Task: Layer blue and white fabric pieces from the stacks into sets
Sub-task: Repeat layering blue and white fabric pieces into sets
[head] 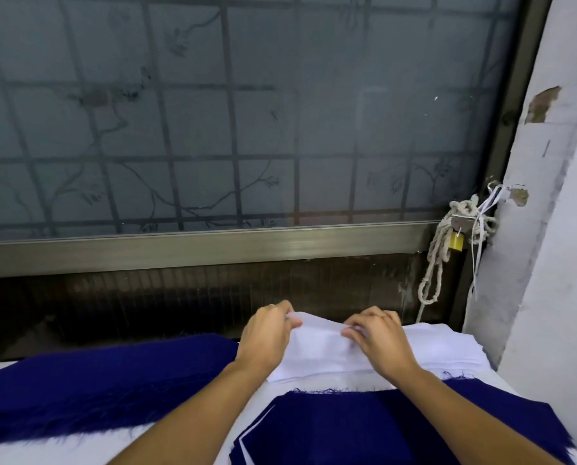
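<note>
The white fabric piece [319, 345] is thin, pale and slightly see-through. It is raised in a soft fold at its far edge and lies just right of the middle of the lower frame. It is the top sheet of one white stack [448, 347], whose layered edges show at the right, close to the wall [548, 229].

Both of the person's hands are on this sheet. The left hand [267, 335] pinches the far left corner between thumb and curled fingers. The right hand [379, 340] has its fingers bent down onto the far edge and nips the cloth beside them. The two hands are near each other but apart, with the lifted fold between them.

One blue stack [95, 384] fills the lower left. It is deep navy, and its near edge is fuzzy and frayed. One layered pile [364, 427] sits at the bottom centre, just in front of the white stack. Its top sheet is navy with a ragged far edge, and thin white slivers show between blue layers at its left side. All three lie on a white surface [62, 453].

Above them is a frosted window [213, 112] with a grille. One brass padlock [456, 242] hangs beside a knotted rope [436, 260] at the right.
</note>
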